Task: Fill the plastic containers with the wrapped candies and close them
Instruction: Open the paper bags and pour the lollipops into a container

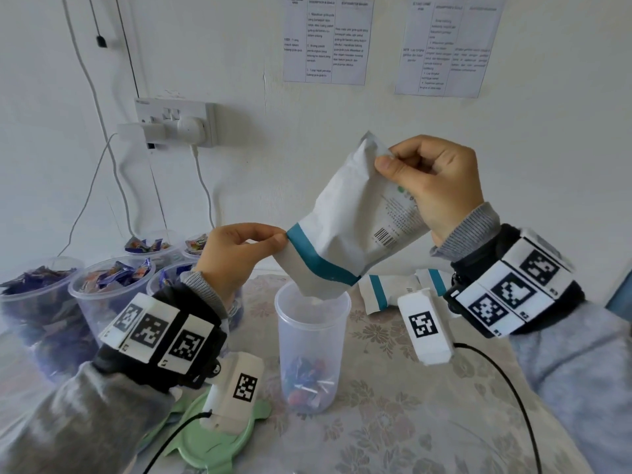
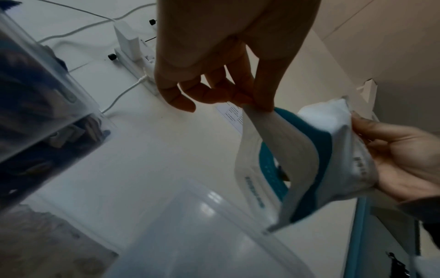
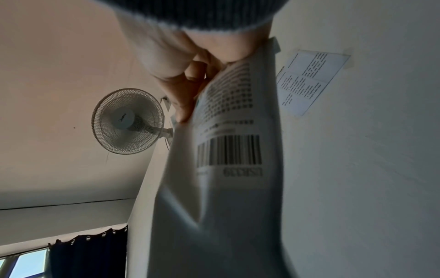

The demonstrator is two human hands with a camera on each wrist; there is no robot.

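A white plastic pouch with a teal band (image 1: 345, 213) is held inverted, mouth inside the clear cylindrical plastic container (image 1: 313, 340) at centre worktop. Its upper corner is gripped by the right hand (image 1: 434, 179); its mouth edge is pinched by the left hand (image 1: 236, 258) fingers (image 2: 264, 90). A few wrapped candies (image 1: 307, 381) lie at the container bottom.

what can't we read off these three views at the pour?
- Contents of the bag: opaque in the head and right wrist views; its mouth faces away in the left wrist view.
- Text on the wall sheets: too small and blurred in the head view.
- Green lid: partly hidden by the left wrist camera unit.
- Candies in the clear container: colours show through the frosted wall, count unclear.
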